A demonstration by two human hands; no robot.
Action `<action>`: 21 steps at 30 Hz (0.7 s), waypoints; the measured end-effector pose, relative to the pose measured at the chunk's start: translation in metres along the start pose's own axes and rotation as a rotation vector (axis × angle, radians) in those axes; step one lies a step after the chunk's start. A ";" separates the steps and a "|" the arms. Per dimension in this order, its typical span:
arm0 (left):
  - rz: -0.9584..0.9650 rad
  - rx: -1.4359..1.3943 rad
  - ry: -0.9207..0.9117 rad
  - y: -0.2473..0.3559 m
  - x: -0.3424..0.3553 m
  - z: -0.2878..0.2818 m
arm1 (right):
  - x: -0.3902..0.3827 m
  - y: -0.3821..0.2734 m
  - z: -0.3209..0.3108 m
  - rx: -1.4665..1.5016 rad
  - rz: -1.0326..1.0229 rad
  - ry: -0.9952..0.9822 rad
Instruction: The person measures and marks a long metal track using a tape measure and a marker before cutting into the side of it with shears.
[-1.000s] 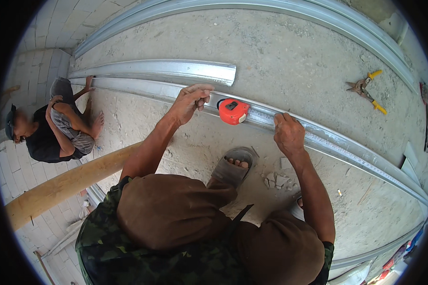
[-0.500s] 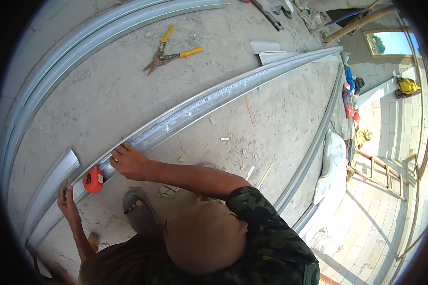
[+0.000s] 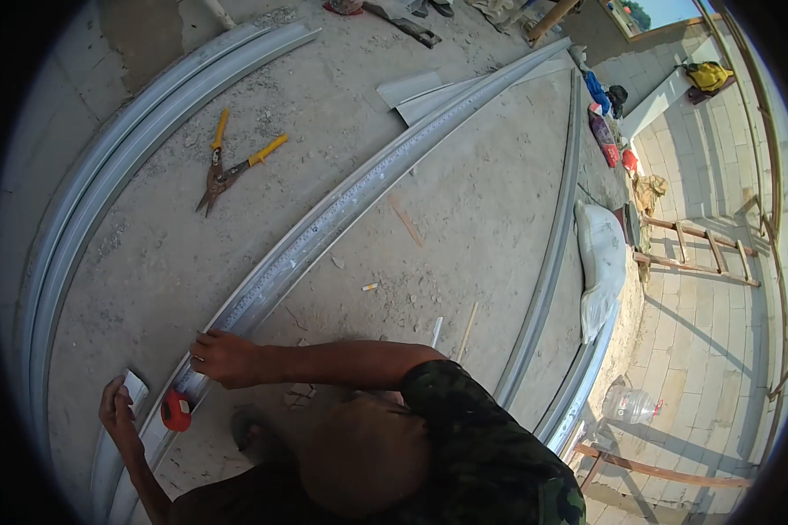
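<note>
My right hand (image 3: 225,359) lies on a long pale metal channel (image 3: 315,255), its fingers curled closed at the channel's far-left edge. What they may pinch is hidden. A printed measuring blade (image 3: 359,188) runs along inside the channel, away from me toward the upper right. The red tape measure (image 3: 176,411) sits on the channel just below my right hand, with neither hand around it. To its left my left hand (image 3: 119,409) is open, fingers bent loosely, beside the end of a short metal strip (image 3: 135,391). I cannot tell whether it touches the strip.
Yellow-handled tin snips (image 3: 224,171) lie spread on the dusty concrete beyond the channel. Two long curved-looking channels (image 3: 87,210) run along the left. Metal offcuts (image 3: 416,92) touch the far part. On the right are another channel (image 3: 547,262), a white sack (image 3: 599,262) and a wooden ladder (image 3: 700,241).
The whole view has shifted and turned, so the floor things sit differently. My left hand has moved closer to the short strip's end. My right hand stays at the channel's edge.
</note>
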State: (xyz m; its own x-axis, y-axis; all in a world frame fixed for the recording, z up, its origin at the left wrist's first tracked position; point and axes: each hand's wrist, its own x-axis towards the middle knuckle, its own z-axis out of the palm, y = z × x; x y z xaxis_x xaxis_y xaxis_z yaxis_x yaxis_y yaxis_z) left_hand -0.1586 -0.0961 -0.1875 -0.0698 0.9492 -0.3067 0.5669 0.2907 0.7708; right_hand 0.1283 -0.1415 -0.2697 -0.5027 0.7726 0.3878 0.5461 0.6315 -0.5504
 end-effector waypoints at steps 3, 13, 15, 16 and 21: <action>0.052 0.061 -0.171 0.031 0.003 -0.002 | -0.018 0.009 -0.043 0.129 0.278 -0.002; 0.368 0.385 -0.603 0.269 -0.148 -0.060 | -0.154 -0.165 -0.392 0.593 1.458 0.539; 0.566 0.432 -0.683 0.302 -0.208 -0.080 | -0.174 -0.248 -0.447 0.527 1.617 0.628; 0.607 0.421 -0.736 0.325 -0.237 -0.091 | -0.179 -0.288 -0.464 0.535 1.705 0.699; 0.715 0.683 -1.169 0.349 -0.356 -0.145 | -0.102 -0.452 -0.444 0.668 1.856 0.280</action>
State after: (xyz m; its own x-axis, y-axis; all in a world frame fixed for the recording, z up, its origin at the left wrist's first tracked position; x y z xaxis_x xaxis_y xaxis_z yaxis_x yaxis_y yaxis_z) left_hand -0.0554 -0.3150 0.2717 0.8535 0.1444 -0.5007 0.4801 -0.5913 0.6480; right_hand 0.2305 -0.4768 0.2679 0.4178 0.3647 -0.8321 -0.1430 -0.8781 -0.4567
